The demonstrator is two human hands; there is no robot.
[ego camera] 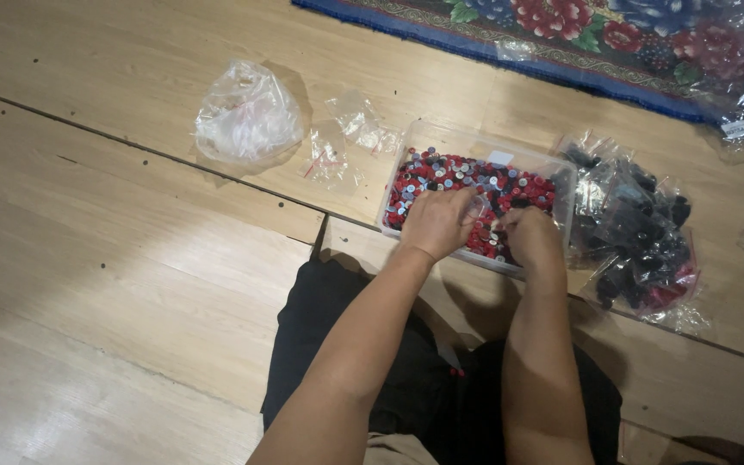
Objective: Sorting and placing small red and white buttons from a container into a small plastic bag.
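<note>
Left hand (437, 222), right hand (529, 234), fingers curled (contents unclear) over caps tray (486, 151)

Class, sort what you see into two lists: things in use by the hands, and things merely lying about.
In use:
left hand
right hand
clear tray of red, black and white caps

Lying about:
crumpled plastic bag
small clear bags
bags of black parts
floral rug

Your left hand (437, 222) and right hand (530, 234) meet over the clear tray (424, 138) of red and black caps (458, 175), pinching something small between them, bags either side.
</note>
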